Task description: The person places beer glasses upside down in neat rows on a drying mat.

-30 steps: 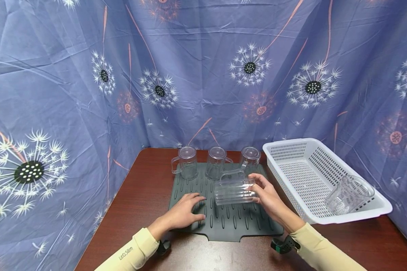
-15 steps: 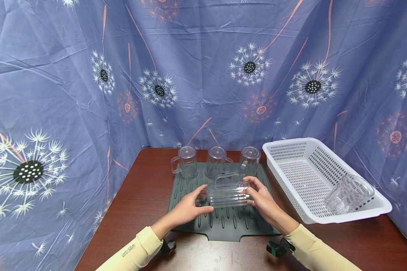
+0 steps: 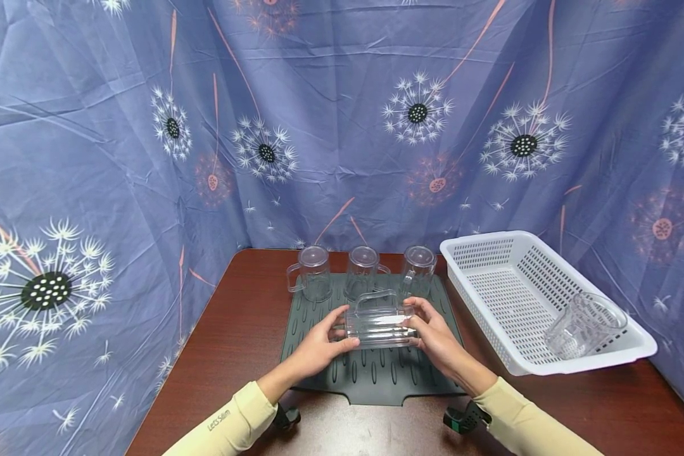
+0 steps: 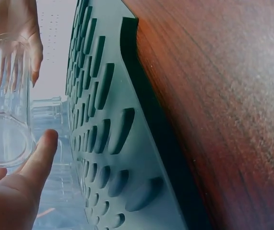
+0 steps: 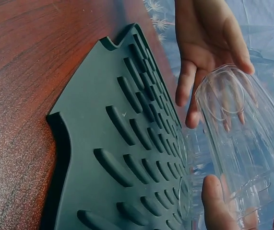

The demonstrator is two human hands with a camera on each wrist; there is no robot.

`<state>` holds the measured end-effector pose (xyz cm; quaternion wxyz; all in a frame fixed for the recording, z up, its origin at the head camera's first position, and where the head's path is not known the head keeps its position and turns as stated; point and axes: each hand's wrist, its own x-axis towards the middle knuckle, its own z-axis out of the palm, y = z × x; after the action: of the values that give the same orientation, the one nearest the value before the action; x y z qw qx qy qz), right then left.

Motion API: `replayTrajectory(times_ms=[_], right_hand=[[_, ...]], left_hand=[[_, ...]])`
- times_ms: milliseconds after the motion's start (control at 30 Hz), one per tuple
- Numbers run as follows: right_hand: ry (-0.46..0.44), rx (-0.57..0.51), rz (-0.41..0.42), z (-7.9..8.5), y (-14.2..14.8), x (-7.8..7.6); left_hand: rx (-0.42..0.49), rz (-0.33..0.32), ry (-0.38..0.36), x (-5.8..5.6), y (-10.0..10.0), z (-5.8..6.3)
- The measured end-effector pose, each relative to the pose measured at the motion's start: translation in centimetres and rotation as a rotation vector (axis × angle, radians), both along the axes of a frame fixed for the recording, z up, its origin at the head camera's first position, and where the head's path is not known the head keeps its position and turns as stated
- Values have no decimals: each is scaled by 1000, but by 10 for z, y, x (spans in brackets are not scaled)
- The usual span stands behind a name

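Observation:
A clear mug (image 3: 376, 326) lies sideways in the air above the dark drying mat (image 3: 376, 380), its handle on the upper side. My right hand (image 3: 440, 342) grips it by the right end. At the left end, my left hand (image 3: 315, 351) holds the base between thumb and fingers; the right wrist view shows the left thumb on the edge of the base. Behind, three similar clear mugs (image 3: 315, 278) stand upside down in a row along the mat's far side.
To the right stands a white perforated basket (image 3: 479, 304) with one clear mug (image 3: 581, 329) tilted inside it. The mat lies on a reddish-brown wooden table (image 3: 216, 329). A blue dandelion-print cloth (image 3: 342, 126) hangs behind the table.
My left hand has moved from over the mat to the mug's base and taken hold of it. The mug and right hand have shifted slightly left.

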<state>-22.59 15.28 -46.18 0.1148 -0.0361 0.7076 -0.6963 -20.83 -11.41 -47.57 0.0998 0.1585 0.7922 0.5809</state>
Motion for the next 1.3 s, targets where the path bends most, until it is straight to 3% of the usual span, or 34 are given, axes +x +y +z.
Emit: replayTrajectory(times_ms=[233,567,967,1133,1300], right_hand=[[-25,-45,48,-2,-1,0],[-19,-21,136,-4,0,0],[-13,-16,251,-1,-3,0],[15,-31,268,1,-2,-3],[55,-5,267,4,6,-5]], left_hand=[[63,27,-19,3,-2,3],[167,43,-43,3,-10,8],[59,47,-20,3,-25,22],[23,44,47,2,-31,29],[-87,83,143,2,-40,40]])
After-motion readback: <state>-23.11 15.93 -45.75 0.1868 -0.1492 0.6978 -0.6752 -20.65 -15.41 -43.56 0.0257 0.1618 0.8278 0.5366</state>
